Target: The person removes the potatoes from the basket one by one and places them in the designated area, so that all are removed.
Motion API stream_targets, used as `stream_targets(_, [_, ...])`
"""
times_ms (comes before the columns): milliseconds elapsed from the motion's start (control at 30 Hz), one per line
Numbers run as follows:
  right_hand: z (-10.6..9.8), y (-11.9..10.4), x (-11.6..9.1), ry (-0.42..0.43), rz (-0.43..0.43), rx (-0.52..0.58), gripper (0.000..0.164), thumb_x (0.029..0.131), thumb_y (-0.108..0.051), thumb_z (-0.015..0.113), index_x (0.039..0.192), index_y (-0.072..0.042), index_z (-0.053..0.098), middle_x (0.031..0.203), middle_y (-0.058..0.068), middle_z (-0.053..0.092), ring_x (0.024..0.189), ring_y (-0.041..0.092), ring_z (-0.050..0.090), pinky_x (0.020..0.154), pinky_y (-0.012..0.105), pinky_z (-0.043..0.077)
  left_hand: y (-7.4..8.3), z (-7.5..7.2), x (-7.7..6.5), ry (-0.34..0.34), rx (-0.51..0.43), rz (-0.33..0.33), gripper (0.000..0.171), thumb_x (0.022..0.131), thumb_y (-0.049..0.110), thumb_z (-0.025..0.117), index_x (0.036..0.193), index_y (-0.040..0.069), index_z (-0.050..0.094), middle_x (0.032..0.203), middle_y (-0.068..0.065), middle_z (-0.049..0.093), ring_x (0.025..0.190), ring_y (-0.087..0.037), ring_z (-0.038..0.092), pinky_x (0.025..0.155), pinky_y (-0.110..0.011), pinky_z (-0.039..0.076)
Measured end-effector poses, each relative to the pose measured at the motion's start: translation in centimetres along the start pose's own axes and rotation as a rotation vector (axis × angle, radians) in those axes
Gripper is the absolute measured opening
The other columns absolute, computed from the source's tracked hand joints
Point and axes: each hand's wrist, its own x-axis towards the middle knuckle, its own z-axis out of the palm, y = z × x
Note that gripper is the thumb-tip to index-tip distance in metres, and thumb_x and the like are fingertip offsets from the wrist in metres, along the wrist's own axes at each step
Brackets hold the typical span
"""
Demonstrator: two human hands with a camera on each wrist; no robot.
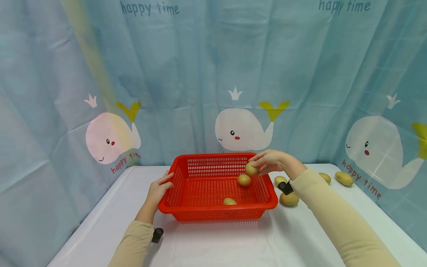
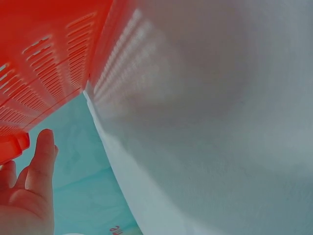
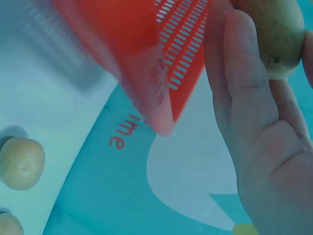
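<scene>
A red plastic basket with slotted walls stands on the table, holding a potato near its right side and another potato by the front wall. My right hand holds a potato between thumb and fingers, above the basket's right part. On the left, my left hand rests against the basket's rim, its fingers mostly straight. In the left wrist view, the left hand's fingers show beside the rim; part of that hand is outside the picture.
Right of the basket, potatoes lie on the white table: one potato near the right forearm, one behind it, and two farther off, including the rightmost potato. A blue whale-print curtain hangs behind the table.
</scene>
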Motion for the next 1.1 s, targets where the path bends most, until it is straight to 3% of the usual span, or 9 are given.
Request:
stream_targets(467, [-1.7, 1.9, -2.9, 0.075, -0.061, 0.032, 0.056, 0.094, -0.007, 0.059, 0.142, 0.012, 0.038, 0.105, 0.011, 0.064, 0.086, 0.023, 0.067, 0.079, 0.034, 0.056, -0.1, -0.1, -0.1, -0.007, -0.003, -0.007, 0.055, 0.091, 0.004, 0.046, 0.146, 0.002, 0.042, 0.158, -0.006, 0.024, 0.146, -0.030, 0.017, 0.109, -0.047, 0.032])
stream_targets(1100, [-4.0, 4.2, -6.1, 0.128, -0.116, 0.067, 0.062, 0.095, -0.013, 0.058, 0.145, 0.013, 0.031, 0.105, 0.009, 0.062, 0.085, 0.023, 0.067, 0.079, 0.034, 0.055, 0.0, -0.2, 0.0, -0.018, -0.001, -0.024, 0.055, 0.092, 0.004, 0.046, 0.146, 0.003, 0.040, 0.158, -0.006, 0.022, 0.146, -0.031, 0.016, 0.109, -0.048, 0.031])
